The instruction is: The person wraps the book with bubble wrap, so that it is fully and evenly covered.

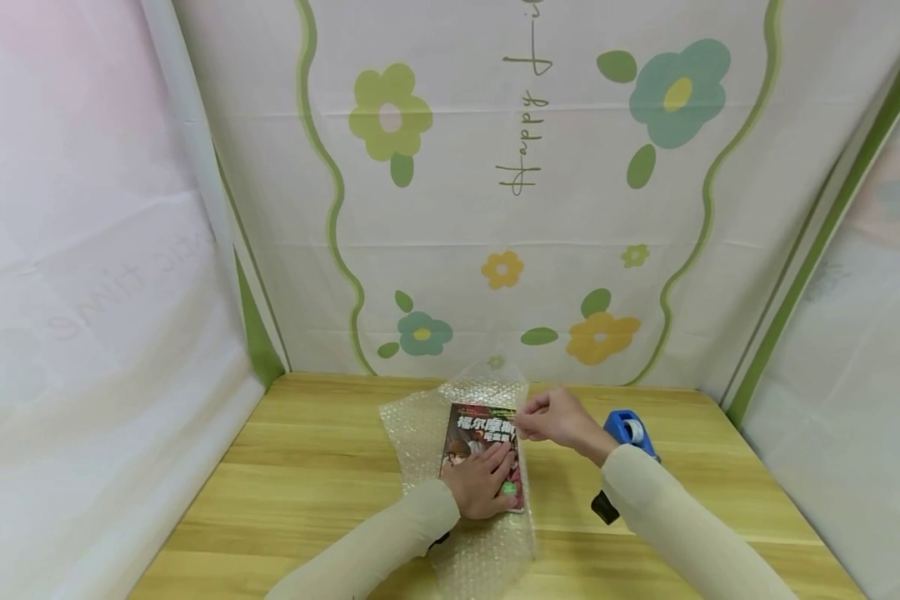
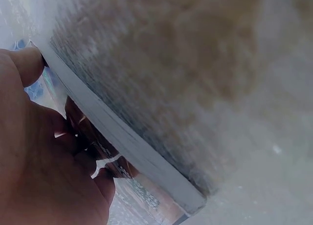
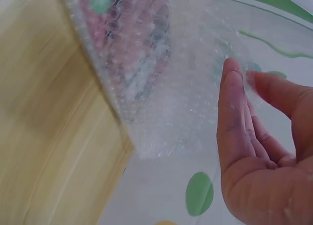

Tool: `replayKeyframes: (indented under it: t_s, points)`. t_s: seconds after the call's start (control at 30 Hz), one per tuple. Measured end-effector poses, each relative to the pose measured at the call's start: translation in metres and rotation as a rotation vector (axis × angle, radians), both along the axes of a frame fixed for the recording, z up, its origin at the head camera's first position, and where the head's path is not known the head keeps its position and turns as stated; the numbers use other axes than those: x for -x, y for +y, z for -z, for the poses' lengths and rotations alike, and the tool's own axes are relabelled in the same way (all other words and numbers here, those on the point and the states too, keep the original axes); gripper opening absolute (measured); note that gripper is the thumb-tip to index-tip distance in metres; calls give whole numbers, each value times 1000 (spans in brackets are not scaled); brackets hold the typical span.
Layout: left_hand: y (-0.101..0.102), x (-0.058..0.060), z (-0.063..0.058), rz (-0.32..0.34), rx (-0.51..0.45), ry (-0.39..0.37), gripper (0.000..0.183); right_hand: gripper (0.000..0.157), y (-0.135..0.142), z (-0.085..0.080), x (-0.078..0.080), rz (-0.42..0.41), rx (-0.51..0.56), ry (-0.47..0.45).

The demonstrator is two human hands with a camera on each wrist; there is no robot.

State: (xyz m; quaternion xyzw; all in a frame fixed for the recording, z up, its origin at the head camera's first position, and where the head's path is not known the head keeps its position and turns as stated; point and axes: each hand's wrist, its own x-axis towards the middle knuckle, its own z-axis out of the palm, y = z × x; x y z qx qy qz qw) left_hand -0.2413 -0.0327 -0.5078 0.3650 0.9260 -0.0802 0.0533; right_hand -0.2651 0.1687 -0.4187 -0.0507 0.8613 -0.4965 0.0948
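Observation:
A book (image 1: 468, 421) with a dark illustrated cover and white Chinese characters lies on a sheet of clear bubble wrap (image 1: 487, 550). My left hand (image 1: 482, 483) rests on the lower part of its cover, fingers spread; the left wrist view shows this hand (image 2: 44, 146) beside the pale page edge of the book (image 2: 122, 137). At the book's upper right, my right hand (image 1: 558, 419) pinches the side of the wrap between thumb and fingers. Up close in the right wrist view, the bubble wrap (image 3: 171, 107) reaches toward the fingertips of that hand (image 3: 261, 137).
A blue tape dispenser (image 1: 624, 423) with a roll stands on the wooden table (image 1: 307, 483), right of the book and partly behind my right forearm. A black object (image 1: 605, 507) shows below that sleeve. White floral fabric (image 1: 450, 217) hangs behind the table and along both sides.

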Motion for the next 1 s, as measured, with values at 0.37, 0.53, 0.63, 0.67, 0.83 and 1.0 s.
replayKeyframes:
  t_s: [0.37,0.53,0.63,0.67,0.83,1.0]
  points:
    - [0,0,-2,10,1,21,76,54,53,25,-10,-94,96,-70]
    - [0,-1,-2,27,-14,11,75,76,78,44,-15,-152,273,-175]
    - [-1,0,-1,37,-21,4,75,73,86,57,-17,-181,364,-233]
    - [-1,1,0,38,-21,5,75,72,87,61,-18,-203,372,-239]
    - [-2,3,4,37,-33,14,75,68,89,83,-18,-356,281,-194]
    - [-2,4,8,39,-50,16,75,67,85,102,-16,-417,129,-63]
